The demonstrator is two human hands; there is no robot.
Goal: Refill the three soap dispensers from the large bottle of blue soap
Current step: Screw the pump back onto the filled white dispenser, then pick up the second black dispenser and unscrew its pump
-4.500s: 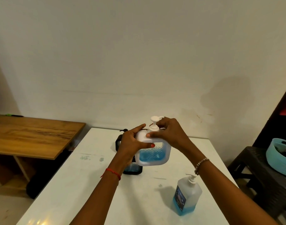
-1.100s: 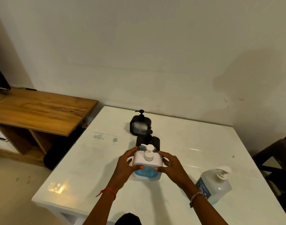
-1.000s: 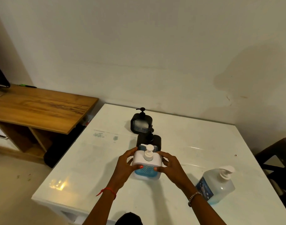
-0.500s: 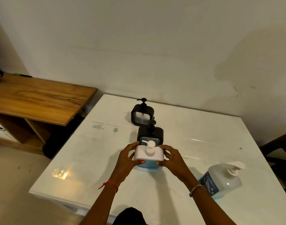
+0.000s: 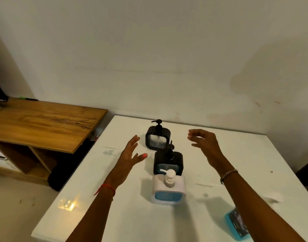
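Note:
Three square dispensers stand in a row on the white table point(image 5: 245, 159). Nearest is the white dispenser point(image 5: 168, 189) with blue soap showing through its window. Behind it stands a black dispenser point(image 5: 168, 162) holding some blue soap, and farthest a black dispenser point(image 5: 158, 137) whose window looks clear. My left hand point(image 5: 130, 154) hovers with fingers spread left of the black pair. My right hand point(image 5: 204, 144) hangs in the air to their right, fingers loosely bent, holding nothing. The large bottle of blue soap point(image 5: 237, 224) lies at the lower right, mostly hidden by my right forearm.
A wooden desk point(image 5: 41, 123) stands lower and to the left of the table, with a gap between them. A plain wall runs right behind the table's far edge. A dark piece of furniture point(image 5: 307, 172) shows at the right edge.
Both hands have let go of the white dispenser, which now stands on the table, and have moved up and apart towards the far black dispensers.

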